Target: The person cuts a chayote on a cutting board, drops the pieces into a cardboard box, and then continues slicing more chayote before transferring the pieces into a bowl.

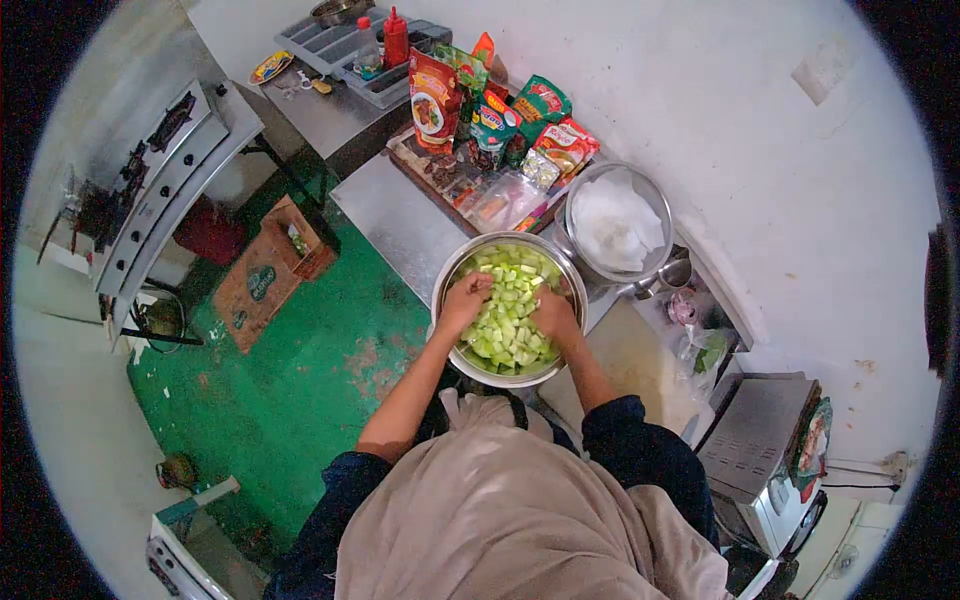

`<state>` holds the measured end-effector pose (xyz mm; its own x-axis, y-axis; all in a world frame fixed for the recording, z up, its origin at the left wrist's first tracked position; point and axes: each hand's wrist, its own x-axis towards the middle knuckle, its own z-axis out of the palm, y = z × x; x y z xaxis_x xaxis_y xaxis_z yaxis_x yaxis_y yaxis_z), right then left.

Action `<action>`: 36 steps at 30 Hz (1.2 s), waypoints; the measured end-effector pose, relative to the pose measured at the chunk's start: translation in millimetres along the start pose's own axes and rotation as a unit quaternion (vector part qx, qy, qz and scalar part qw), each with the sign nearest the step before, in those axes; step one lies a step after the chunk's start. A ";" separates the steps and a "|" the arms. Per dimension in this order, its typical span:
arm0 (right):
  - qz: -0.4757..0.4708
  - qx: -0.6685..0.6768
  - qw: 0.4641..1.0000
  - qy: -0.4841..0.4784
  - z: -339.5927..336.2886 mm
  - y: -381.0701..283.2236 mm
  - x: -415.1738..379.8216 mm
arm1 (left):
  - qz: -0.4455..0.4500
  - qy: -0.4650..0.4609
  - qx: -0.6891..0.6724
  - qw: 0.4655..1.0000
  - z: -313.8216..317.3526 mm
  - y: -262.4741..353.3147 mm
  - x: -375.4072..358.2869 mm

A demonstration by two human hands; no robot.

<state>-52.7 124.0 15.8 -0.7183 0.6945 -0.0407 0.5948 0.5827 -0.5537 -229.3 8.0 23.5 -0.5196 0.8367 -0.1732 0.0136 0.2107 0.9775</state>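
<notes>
A round metal bowl [447, 362] at the centre holds many pale green chopped pieces [512, 320]. My left hand [467, 303] is inside the bowl at its left, fingers bent in against the pieces. On the right side of the bowl, my right hand [553, 312] reaches down among the pieces, its fingertips partly hidden. Whether either hand grips any piece is too small to tell. Just behind and right of the bowl stands a clear round container [618, 218] with something white in it.
Behind the bowl, a wooden tray [402, 152] carries seasoning packets [436, 100]. A cutting board [628, 355] lies to the right, near a microwave [757, 430]. A stove [160, 195] stands at the left, and a cardboard box [262, 285] sits on the green floor.
</notes>
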 end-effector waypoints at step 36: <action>-0.071 -0.041 0.984 -0.158 -37.5 -40.0 -42.2 | 0.185 -0.173 0.284 0.925 4.3 10.6 -21.4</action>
<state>-32.7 87.2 70.9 -0.8653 0.4447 -0.2313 0.4975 0.7056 -0.5047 -214.4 -5.5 37.0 -0.0864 0.9956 0.0370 0.6328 0.0262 0.7739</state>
